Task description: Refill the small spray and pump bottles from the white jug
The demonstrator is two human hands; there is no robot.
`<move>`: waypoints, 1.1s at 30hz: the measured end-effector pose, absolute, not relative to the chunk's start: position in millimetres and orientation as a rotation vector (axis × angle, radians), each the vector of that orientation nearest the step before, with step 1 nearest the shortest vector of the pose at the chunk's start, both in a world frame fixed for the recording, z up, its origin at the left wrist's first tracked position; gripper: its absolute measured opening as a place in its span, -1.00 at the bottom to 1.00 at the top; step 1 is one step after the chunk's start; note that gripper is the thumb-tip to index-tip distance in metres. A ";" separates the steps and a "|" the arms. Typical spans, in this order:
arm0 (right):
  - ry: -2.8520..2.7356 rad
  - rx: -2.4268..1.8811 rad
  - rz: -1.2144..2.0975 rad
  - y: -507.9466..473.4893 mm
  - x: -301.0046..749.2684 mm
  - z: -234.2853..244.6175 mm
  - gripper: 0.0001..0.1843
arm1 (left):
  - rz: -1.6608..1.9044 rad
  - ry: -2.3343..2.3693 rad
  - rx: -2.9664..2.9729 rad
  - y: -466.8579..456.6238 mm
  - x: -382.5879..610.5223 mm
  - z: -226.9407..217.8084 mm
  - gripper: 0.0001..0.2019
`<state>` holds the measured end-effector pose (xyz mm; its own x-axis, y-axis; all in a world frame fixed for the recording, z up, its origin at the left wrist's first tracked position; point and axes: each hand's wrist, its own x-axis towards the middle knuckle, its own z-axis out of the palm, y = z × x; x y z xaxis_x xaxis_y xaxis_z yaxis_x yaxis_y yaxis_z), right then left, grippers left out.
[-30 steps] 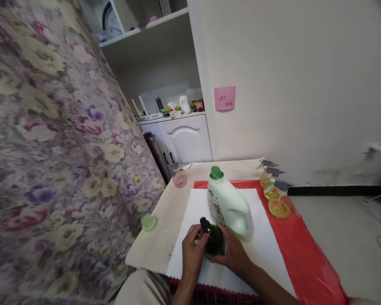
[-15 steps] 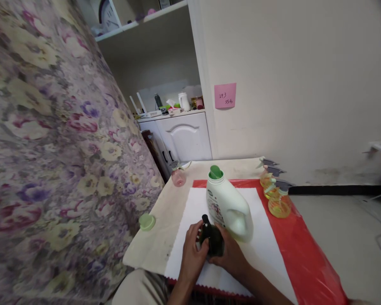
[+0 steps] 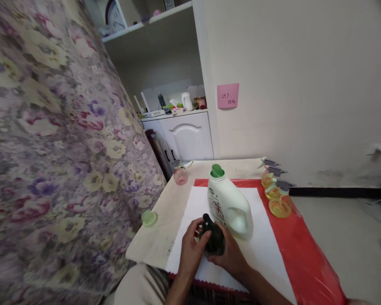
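Observation:
A small dark green spray bottle [image 3: 214, 239] stands on a white sheet [image 3: 260, 248] near the table's front edge. My right hand [image 3: 231, 253] wraps round its body from the right. My left hand [image 3: 190, 250] grips its black spray head [image 3: 206, 220] from the left. Just behind them stands a big white detergent jug [image 3: 230, 204] with a green open neck [image 3: 217, 171].
Three yellow spray bottles [image 3: 277, 199] stand at the right on a red plastic sheet [image 3: 307, 262]. A pink spray bottle [image 3: 179, 174] sits at the table's back left, a pale green cap [image 3: 149, 218] at its left edge. A flowered cloth [image 3: 51, 161] hangs at the left.
My hands stay on the dark green bottle; the bottle and its black head have tilted and shifted slightly. The view has swayed a little.

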<state>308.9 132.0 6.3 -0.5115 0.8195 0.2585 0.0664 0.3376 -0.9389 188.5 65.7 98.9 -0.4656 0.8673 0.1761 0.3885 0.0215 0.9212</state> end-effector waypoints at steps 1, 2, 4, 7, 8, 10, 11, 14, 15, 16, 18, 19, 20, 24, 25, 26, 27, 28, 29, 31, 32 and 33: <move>-1.828 -0.763 1.224 129.9 311.4 13.3 0.05 | 1.454 1.851 1.254 64.3 189.1 103.0 -0.66; -1.823 -0.738 1.210 127.9 314.4 20.8 0.04 | 1.466 1.831 1.240 62.5 189.8 107.7 -0.66; -1.821 -0.690 1.186 124.2 321.8 35.2 0.02 | 1.481 1.783 1.231 58.0 191.7 117.7 -0.66; -1.844 -0.626 1.187 120.2 333.7 50.4 0.00 | 1.460 1.736 1.231 50.7 194.0 130.3 -0.65; -1.859 -0.607 1.202 119.2 337.2 53.1 0.01 | 1.456 1.730 1.233 48.6 194.2 132.9 -0.63; -1.887 -0.576 1.249 117.2 343.3 55.7 0.02 | 1.451 1.709 1.259 45.4 193.2 135.7 -0.62; -1.897 -0.571 1.275 115.8 345.6 56.0 0.03 | 1.447 1.691 1.277 44.3 192.3 135.9 -0.64; -1.903 -0.613 1.339 108.2 349.6 56.0 0.07 | 1.447 1.642 1.272 41.9 189.1 133.0 -0.72; -1.897 -0.640 1.343 104.3 350.0 56.1 0.07 | 1.466 1.634 1.237 41.1 188.4 131.1 -0.72; -1.885 -0.669 1.340 99.7 350.0 56.4 0.07 | 1.494 1.626 1.190 40.2 187.9 128.9 -0.71; -1.848 -0.724 1.322 89.0 349.3 57.2 0.05 | 1.552 1.596 1.102 38.0 187.7 123.7 -0.69; -1.826 -0.746 1.315 83.1 348.8 57.6 0.03 | 1.575 1.575 1.069 36.8 187.8 120.9 -0.69; -1.803 -0.763 1.315 77.1 348.3 57.9 0.00 | 1.591 1.553 1.044 35.4 187.8 118.2 -0.68; -1.735 -0.823 1.319 55.5 347.5 58.0 -0.06 | 1.597 1.541 1.025 29.2 186.4 110.6 -0.68; -1.733 -0.835 1.311 51.6 347.7 57.8 -0.06 | 1.588 1.556 1.041 27.4 185.5 110.2 -0.69; -1.738 -0.845 1.300 48.4 347.9 57.6 -0.06 | 1.570 1.570 1.066 25.4 184.4 110.7 -0.70; -1.748 -0.850 1.286 45.8 348.0 57.6 -0.05 | 1.545 1.580 1.097 23.4 183.1 111.9 -0.71; -1.760 -0.851 1.273 43.8 348.1 57.6 -0.04 | 1.516 1.584 1.129 21.3 181.8 113.7 -0.73; -1.771 -0.850 1.262 42.2 347.9 57.7 -0.03 | 1.488 1.583 1.154 19.2 180.4 115.8 -0.74; -1.772 -0.848 1.251 39.2 346.8 58.0 -0.02 | 1.459 1.577 1.175 15.0 177.6 120.1 -0.74; -1.764 -0.842 1.253 37.6 345.9 58.0 -0.03 | 1.462 1.574 1.167 13.0 176.1 121.8 -0.74; -1.752 -0.832 1.261 36.0 344.9 57.8 -0.04 | 1.467 1.570 1.152 11.2 174.4 122.9 -0.74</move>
<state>344.9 36.0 57.8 -0.4597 0.8581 0.2290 0.0550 0.2848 -0.9570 174.4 11.2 122.9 -0.3692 0.9255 0.0843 0.1469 -0.0314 0.9887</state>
